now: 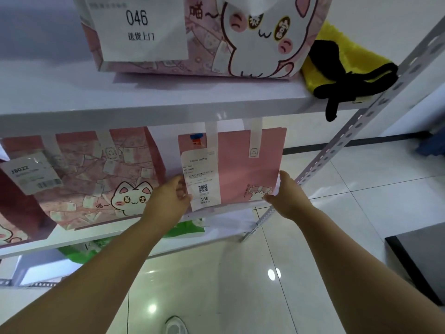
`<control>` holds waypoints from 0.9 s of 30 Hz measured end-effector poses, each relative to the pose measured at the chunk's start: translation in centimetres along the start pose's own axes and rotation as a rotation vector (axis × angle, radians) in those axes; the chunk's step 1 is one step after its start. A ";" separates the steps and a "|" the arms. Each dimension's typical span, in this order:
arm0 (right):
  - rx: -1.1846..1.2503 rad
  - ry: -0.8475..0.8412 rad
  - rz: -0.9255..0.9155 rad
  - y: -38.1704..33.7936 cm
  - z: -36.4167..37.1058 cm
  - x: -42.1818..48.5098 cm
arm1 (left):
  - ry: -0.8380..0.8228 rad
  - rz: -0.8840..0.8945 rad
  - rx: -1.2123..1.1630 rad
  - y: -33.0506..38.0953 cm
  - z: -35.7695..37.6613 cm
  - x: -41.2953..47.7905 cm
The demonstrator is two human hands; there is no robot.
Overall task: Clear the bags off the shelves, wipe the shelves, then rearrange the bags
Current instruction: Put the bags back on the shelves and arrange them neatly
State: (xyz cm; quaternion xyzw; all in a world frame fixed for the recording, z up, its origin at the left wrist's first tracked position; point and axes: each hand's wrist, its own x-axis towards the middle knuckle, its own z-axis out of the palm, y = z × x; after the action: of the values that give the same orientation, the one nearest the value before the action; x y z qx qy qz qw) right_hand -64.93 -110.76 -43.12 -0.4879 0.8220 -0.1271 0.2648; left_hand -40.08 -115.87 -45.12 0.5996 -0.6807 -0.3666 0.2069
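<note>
A single head-worn wide-angle view looks forward and down, close to the white shelves [154,109], arms reaching in from below.

Glossy pale floor tiles [240,297] show bright light spots; a white wall [385,10] has a dark baseboard [397,138]

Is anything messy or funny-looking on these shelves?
Yes. At the upper shelf's right end, the fluffy yellow bag lies slumped, and its black strap dangles over the shelf edge.
</note>
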 end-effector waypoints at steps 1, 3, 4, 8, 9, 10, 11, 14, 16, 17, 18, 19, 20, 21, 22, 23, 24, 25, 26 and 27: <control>-0.030 0.020 0.014 0.0 -0.1 -0.3 | 0.010 0.001 0.001 0.1 -0.2 -0.4; -0.105 0.048 0.014 0.1 -0.2 -1.1 | 0.023 0.001 0.001 0.2 -0.7 -1.5; -0.156 0.055 -0.007 -0.1 -0.5 -1.7 | 0.030 0.002 0.010 0.2 -1.2 -2.2; -0.364 0.081 -0.188 -1.5 -2.1 -4.9 | 0.046 0.013 0.093 -0.3 -3.3 -6.1; -0.403 0.075 -0.233 -2.0 -2.5 -5.8 | 0.047 0.013 0.111 -0.4 -3.9 -7.2; -0.426 0.069 -0.274 -2.5 -2.7 -6.6 | 0.052 0.011 0.133 -0.5 -4.5 -8.4; -0.436 0.058 -0.298 -3.2 -2.9 -7.6 | 0.061 0.003 0.155 -0.6 -5.1 -9.5; -0.423 0.044 -0.408 -5.4 -3.3 -10.4 | 0.112 -0.030 0.199 -0.8 -7.3 -13.0; -0.400 0.025 -0.470 -6.9 -3.1 -12.2 | 0.153 -0.049 0.221 -1.1 -8.8 -15.1; -0.387 0.009 -0.488 -7.7 -2.8 -13.0 | 0.174 -0.065 0.234 -1.4 -9.6 -16.1; -0.371 -0.005 -0.506 -8.5 -2.4 -13.9 | 0.191 -0.088 0.242 -1.7 -10.4 -17.1; -0.360 -0.016 -0.524 -9.3 -2.0 -14.7 | 0.204 -0.114 0.240 -2.2 -11.1 -18.1; -0.349 -0.024 -0.546 -10.0 -1.5 -15.4 | 0.215 -0.139 0.230 -2.8 -11.9 -19.0; -0.340 -0.031 -0.568 -10.7 -1.0 -16.2 | 0.225 -0.170 0.215 -3.4 -12.6 -20.0; -0.333 -0.040 -0.586 -11.4 -0.4 -16.9 | 0.239 -0.205 0.200 -3.9 -13.3 -20.9; -0.330 -0.047 -0.605 -12.0 0.3 -17.6 | 0.258 -0.238 0.183 -4.5 -14.0 -21.9; -0.331 -0.054 -0.625 -12.7 0.9 -18.3 | 0.279 -0.264 0.168 -5.0 -14.6 -22.8; -0.332 -0.063 -0.642 -13.4 1.5 -18.9 | 0.298 -0.286 0.159 -5.6 -15.3 -23.6; -0.325 -0.074 -0.656 -14.2 2.2 -19.5 | 0.315 -0.303 0.158 -6.1 -16.0 -24.3; -0.316 -0.091 -0.664 -15.0 2.8 -20.1 | 0.334 -0.320 0.156 -6.7 -16.6 -24.9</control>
State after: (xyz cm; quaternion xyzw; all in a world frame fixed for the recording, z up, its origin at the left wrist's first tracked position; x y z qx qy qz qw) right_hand -44.66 -100.52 -32.19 -0.7680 0.6159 -0.0556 0.1669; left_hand -18.78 -96.01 -35.47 0.7661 -0.5598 -0.2368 0.2089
